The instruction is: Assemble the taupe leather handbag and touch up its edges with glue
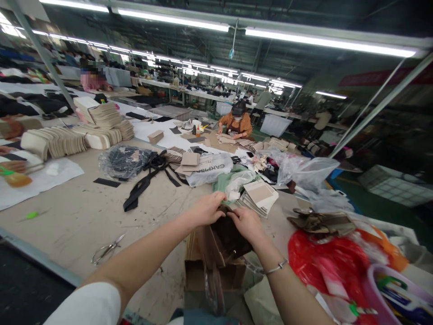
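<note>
at the table's (84,216) near edge our left hand (208,208) and right hand (248,223) pinch a dark brown piece (230,239) (holding it upright).

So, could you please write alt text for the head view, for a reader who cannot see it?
The left hand and right hand grip a dark brown piece above a cardboard stack on a worktable; scissors lie left, a red bag right.

Left hand (207,208), right hand (247,224) (on brown piece (231,240))
</note>
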The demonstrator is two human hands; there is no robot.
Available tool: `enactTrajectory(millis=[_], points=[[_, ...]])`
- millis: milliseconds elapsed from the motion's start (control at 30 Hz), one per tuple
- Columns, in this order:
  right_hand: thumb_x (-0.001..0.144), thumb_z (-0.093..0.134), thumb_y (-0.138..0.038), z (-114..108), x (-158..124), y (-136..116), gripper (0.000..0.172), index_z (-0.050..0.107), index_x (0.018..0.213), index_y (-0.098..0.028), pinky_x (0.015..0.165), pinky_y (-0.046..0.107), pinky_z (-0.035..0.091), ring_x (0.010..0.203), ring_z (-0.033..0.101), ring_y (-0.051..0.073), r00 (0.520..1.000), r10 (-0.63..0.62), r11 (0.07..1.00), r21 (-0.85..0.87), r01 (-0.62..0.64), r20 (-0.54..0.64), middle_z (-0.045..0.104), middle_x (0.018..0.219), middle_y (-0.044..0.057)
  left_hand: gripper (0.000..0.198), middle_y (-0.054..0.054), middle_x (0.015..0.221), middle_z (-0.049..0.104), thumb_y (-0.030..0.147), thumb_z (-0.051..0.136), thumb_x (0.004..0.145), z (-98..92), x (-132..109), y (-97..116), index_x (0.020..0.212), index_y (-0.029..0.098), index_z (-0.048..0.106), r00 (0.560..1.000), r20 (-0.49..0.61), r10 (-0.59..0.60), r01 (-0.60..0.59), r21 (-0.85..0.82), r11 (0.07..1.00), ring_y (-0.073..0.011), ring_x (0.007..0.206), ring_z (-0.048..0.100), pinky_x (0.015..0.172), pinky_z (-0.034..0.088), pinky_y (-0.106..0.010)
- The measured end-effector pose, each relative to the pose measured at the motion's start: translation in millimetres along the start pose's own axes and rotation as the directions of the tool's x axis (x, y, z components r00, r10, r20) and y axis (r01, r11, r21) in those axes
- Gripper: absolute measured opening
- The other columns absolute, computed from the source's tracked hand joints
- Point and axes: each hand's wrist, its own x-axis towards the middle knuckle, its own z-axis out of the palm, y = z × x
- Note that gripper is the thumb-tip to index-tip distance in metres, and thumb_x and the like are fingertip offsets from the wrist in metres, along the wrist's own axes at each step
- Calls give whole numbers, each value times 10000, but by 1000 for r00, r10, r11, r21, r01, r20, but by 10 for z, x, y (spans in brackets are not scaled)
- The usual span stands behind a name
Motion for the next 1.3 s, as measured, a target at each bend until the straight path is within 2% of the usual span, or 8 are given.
enactTrajectory(millis=[200, 333, 467, 667, 867, 967, 1133, 1300], points=[[935, 451, -384, 27, 33, -3, 328, 689, 785, -216, 664, 266, 388, 793, 612, 173, 1000, -13, 1000, -26, 13, 18, 675, 839, 42, 256, -53, 1019, 576, 313, 722, 735, -84, -151, 49, 900, 190, 568, 997, 15, -69, 66, 171, 983, -234, 961, 539, 878, 426, -373], [934, 447, -373, 24, 47, -15, 322, 695, 804, -213, 684, 270, 396, 819, 617, 181, 999, -20, 1000, -7, 20, 33, 683, 858, 51, 222, -45, 994, 596, 356, 714, 754, -57, -140, 68, 873, 200, 610, 992, 25, -125, 118, 200, 973, -233, 966, 557, 960, 383, -423], [935, 439, -381, 36, 46, -3, 332, 701, 821, -212, 696, 269, 402, 838, 620, 183, 1000, -6, 1000, 2, 6, 23, 689, 881, 61, 182, -46, 944, 621, 357, 685, 783, -6, -91, 95, 855, 194, 644, 987, -6, -159, 157, 211, 965, -217, 925, 582, 972, 384, -412], [934, 438, -399, 49, 21, 1, 344, 697, 814, -208, 692, 271, 406, 828, 624, 184, 999, 42, 999, 7, -42, 10, 692, 878, 64, 80, -48, 911, 634, 224, 604, 824, 63, -43, 99, 798, 192, 673, 992, -24, -126, 128, 183, 975, -199, 899, 588, 867, 439, -333], [928, 453, -374, 30, 13, 10, 306, 701, 848, -213, 708, 273, 411, 867, 625, 189, 999, 47, 998, 41, -48, 22, 694, 917, 63, 97, -34, 918, 616, 159, 557, 819, 78, -100, 0, 779, 181, 643, 999, -1, -49, 49, 11, 999, -157, 822, 587, 749, 457, -260], [930, 450, -373, 30, 30, 13, 314, 703, 846, -207, 722, 278, 410, 871, 624, 191, 999, 41, 998, 49, -43, 34, 695, 918, 69, 87, -26, 867, 619, 159, 544, 822, 75, -109, -32, 791, 178, 623, 995, 6, -99, 99, -1, 995, -154, 791, 585, 729, 455, -256], [931, 454, -388, 44, 36, 13, 315, 706, 859, -212, 738, 271, 406, 884, 620, 186, 1000, 23, 996, 91, -24, 4, 697, 915, 58, 97, -33, 805, 629, 234, 560, 827, 91, -81, -28, 770, 180, 616, 978, -24, -206, 208, 98, 973, -169, 755, 584, 681, 436, -267], [883, 542, -437, 39, 8, 58, 254, 692, 1005, -272, 755, 258, 415, 910, 619, 176, 1000, 0, 977, 212, 5, -26, 700, 958, 16, 97, -39, 826, 637, 232, 555, 819, 104, -61, 5, 772, 177, 619, 970, -36, -242, 244, 133, 960, -172, 760, 592, 669, 420, -267]])
